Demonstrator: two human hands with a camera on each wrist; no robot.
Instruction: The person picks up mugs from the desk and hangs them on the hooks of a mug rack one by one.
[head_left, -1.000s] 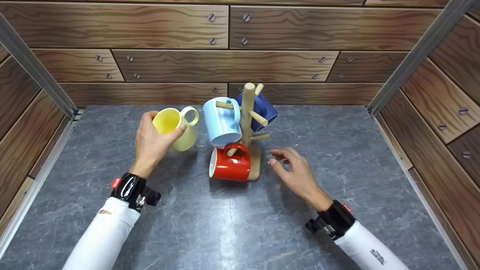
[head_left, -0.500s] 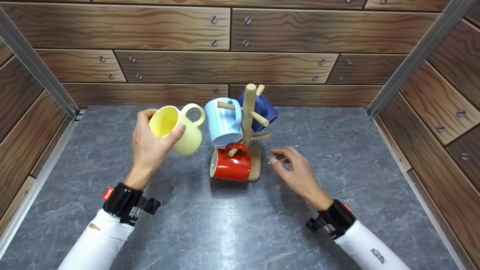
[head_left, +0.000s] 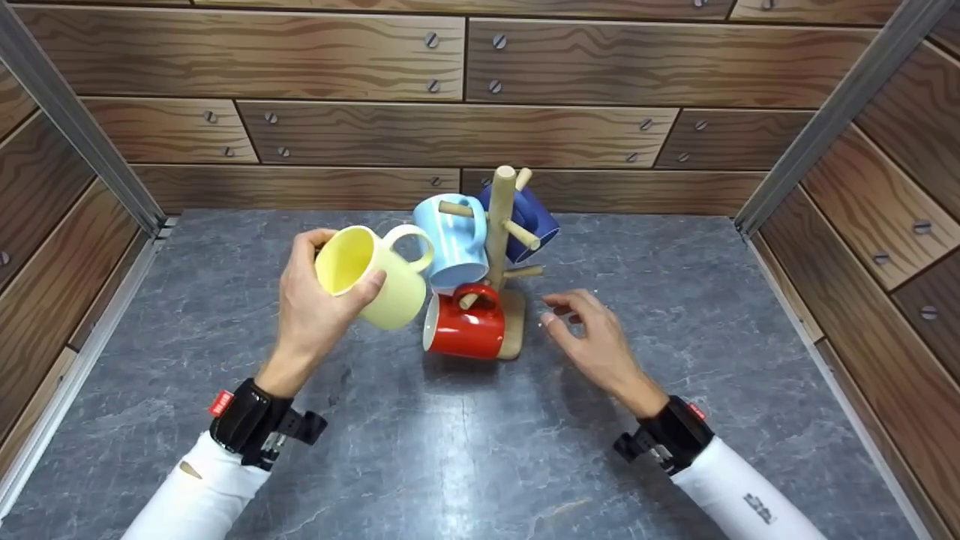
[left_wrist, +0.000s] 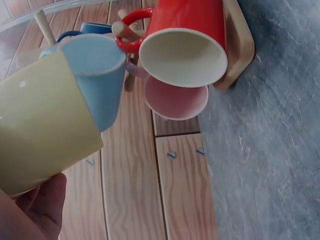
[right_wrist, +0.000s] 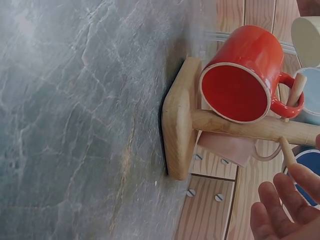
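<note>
My left hand (head_left: 315, 319) grips a pale yellow mug (head_left: 394, 292) by its body, thumb along the near side. The mug is tilted in the air, its handle pointing right and overlapping the light blue mug (head_left: 448, 247) in the head view. A wooden mug tree (head_left: 500, 225) carries that light blue mug, a red mug (head_left: 472, 334) low in front and a dark blue mug (head_left: 538, 221) behind. Low on the stand, a pink mug (left_wrist: 175, 102) appears in the left wrist view. Right of the stand base, my right hand (head_left: 596, 349) hovers with loosely bent fingers and holds nothing.
Bare wooden pegs (head_left: 523, 235) stick out from the post toward the right. The grey marbled tabletop (head_left: 450, 450) is bordered by wood-patterned walls (head_left: 450, 135) at the back and sides, with metal corner rails (head_left: 840, 105).
The left hand has brought the yellow mug right, closer to the mug tree, and its handle now overlaps the light blue mug. My right hand has stayed almost still.
</note>
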